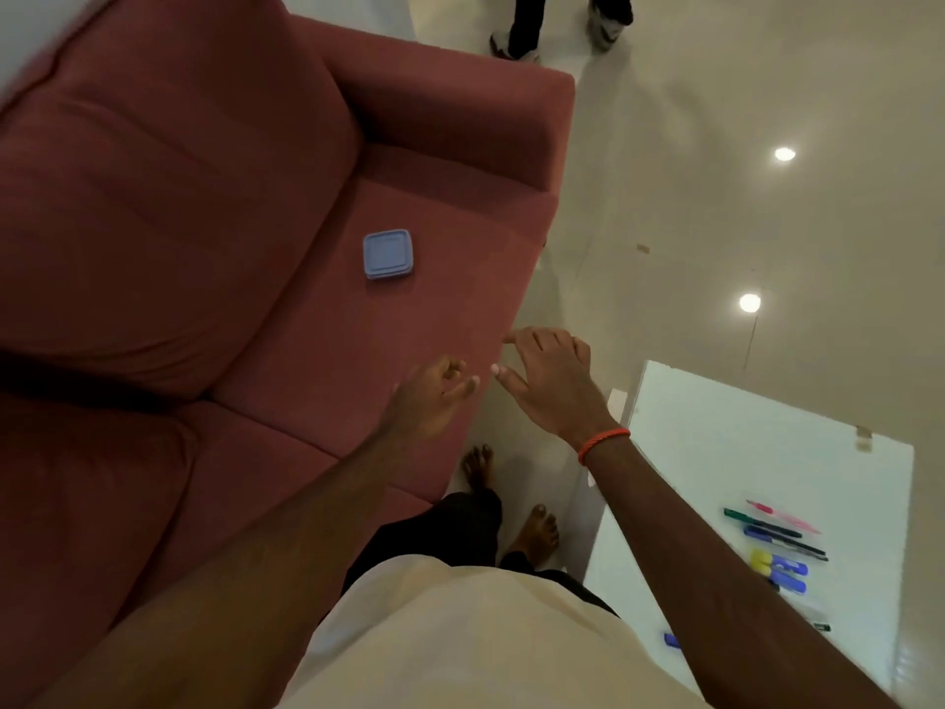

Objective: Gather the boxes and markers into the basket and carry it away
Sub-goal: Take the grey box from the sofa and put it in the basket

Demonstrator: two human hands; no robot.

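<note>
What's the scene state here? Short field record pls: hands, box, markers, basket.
left hand: empty, fingers loosely curled, over the sofa seat edge
right hand: empty, fingers spread, orange wristband
blue box: lidded, lying on the red sofa seat, beyond both hands, untouched
markers: lying in a group on the white table, to the person's right
basket: not in view

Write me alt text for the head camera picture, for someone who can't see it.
Seen from above, a person's left hand and right hand reach out empty over a red sofa, toward a small blue lidded box lying on its seat. To the right, coloured markers lie on a white table; no basket is in view.
</note>
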